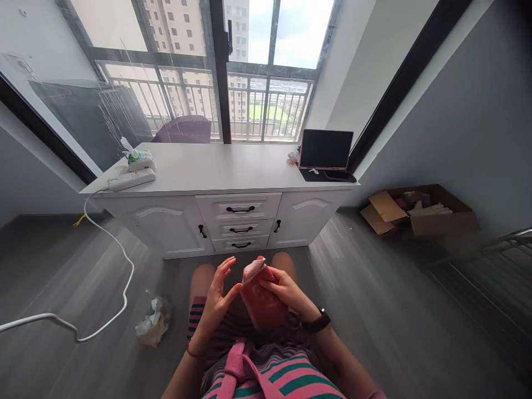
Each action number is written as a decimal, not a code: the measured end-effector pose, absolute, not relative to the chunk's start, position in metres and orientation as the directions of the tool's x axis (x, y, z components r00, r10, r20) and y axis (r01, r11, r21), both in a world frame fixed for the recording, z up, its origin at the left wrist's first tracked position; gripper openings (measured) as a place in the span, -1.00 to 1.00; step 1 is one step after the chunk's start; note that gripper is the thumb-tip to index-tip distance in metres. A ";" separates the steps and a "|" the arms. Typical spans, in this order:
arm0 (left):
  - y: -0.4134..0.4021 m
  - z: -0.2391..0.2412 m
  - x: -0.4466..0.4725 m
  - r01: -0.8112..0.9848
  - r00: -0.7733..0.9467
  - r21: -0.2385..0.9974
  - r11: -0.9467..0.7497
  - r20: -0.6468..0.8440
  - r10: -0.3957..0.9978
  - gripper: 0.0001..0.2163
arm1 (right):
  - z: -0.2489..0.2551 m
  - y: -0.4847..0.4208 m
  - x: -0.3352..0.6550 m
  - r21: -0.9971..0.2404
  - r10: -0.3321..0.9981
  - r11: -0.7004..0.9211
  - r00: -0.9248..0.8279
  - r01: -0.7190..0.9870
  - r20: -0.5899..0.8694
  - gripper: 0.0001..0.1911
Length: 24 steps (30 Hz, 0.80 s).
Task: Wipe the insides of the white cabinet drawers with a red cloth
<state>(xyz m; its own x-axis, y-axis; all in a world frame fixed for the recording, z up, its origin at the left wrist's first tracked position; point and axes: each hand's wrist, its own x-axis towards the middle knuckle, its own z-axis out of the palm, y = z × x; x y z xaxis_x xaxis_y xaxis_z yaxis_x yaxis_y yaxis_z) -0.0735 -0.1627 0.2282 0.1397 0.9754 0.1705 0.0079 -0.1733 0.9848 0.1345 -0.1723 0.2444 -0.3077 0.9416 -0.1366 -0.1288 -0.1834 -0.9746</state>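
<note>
I sit with my knees in front of a white sideboard (220, 166). My right hand (282, 291) is closed round a red, soft plastic packet (261, 305) held over my lap. Its pale, crumpled top corner (252, 270) sticks up between my hands. My left hand (220, 293) has its fingers apart and raised, with the thumb touching the packet's left side just below that corner. A dark watch is on my right wrist and a thin red band on my left.
On the sideboard are a power strip (132, 179) with a white cable (103, 266) trailing over the floor, a tissue pack (139, 159) and a tablet (326, 149). A crumpled bag (153, 324) lies on the floor at left. An open cardboard box (419, 213) sits at right.
</note>
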 end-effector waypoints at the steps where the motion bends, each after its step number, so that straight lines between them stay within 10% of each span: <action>1: -0.161 0.233 -0.072 0.067 0.189 0.969 -0.240 0.223 0.956 -0.53 | 0.247 -0.172 0.134 -0.991 0.942 -0.130 -0.318 -0.042 -0.110 -0.66; 8: -0.158 0.248 -0.050 0.191 0.174 0.966 -0.177 0.144 0.974 -0.82 | 0.253 -0.176 0.131 -0.952 0.931 0.058 -0.360 0.301 -0.057 -0.77; 16: -0.152 0.229 -0.054 -0.503 0.047 0.813 0.294 -0.313 0.948 -0.74 | 0.250 -0.176 0.128 -0.972 0.919 0.011 -0.385 0.234 -0.082 -0.74; 21: -0.156 0.218 -0.072 -0.224 -0.334 0.973 0.052 -0.127 0.934 -0.63 | 0.239 -0.170 0.134 -0.979 0.995 -0.022 -0.091 0.202 -0.041 -0.72; 24: -0.169 0.208 -0.069 -0.239 -0.252 0.955 0.178 -0.238 0.938 -0.55 | 0.237 -0.167 0.129 -0.973 0.995 -0.018 0.104 0.231 0.007 -0.72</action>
